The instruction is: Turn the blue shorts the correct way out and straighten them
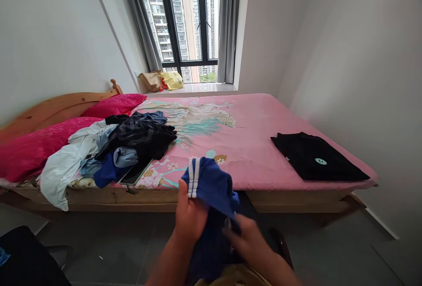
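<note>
A rumpled clothes pile (141, 134) lies against the red pillows (115, 104) on the left of the bed (253, 119); a folded black garment (306, 156) lies flat at the right. On the windowsill (204, 87), a brown paper bag (150, 80) touches a yellow bag (173, 81), contents hidden. Before the bed's near edge, the blue garment (212, 185) hangs lengthwise toward the wearer, white-striped end up and left. The left hand (191, 215) grips below the stripes; the blurred right hand (245, 235) pinches its right side.

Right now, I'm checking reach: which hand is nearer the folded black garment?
Right: the right hand is left of the garment, nearer the camera; the left hand is farther left.
</note>
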{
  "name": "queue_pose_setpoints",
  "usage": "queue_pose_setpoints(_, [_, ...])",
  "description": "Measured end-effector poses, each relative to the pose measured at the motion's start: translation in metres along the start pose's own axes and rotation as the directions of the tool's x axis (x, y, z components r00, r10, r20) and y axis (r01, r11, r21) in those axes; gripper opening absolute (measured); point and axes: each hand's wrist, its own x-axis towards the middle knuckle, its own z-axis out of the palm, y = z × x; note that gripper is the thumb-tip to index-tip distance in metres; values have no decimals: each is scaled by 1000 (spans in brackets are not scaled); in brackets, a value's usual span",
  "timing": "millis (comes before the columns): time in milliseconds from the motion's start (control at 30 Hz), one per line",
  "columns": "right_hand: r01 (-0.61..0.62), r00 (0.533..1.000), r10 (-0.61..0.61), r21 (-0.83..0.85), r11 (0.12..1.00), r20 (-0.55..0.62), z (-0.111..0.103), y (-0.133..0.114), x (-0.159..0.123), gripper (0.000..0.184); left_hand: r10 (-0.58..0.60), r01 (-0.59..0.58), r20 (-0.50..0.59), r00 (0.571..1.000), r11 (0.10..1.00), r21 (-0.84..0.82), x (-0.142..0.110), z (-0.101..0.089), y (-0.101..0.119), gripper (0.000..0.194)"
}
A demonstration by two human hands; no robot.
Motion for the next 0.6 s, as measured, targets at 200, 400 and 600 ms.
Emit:
queue_pose_setpoints(200, [-23,834,121,186,982,-538,-76,-5,21,36,-19,27,-19,1000,766,643,8,-35,-19,55])
queue_pose_setpoints(400, [-138,907,351,623,770,-234,-61,-8,16,41,-219,-22,171,961,553,833,-2,-44,-31,56])
queue_pose_setpoints(600, [-166,971,238,686,708,-10,-37,-31,2,56,-151,-66,181,972,560,826,-9,-35,-53,51])
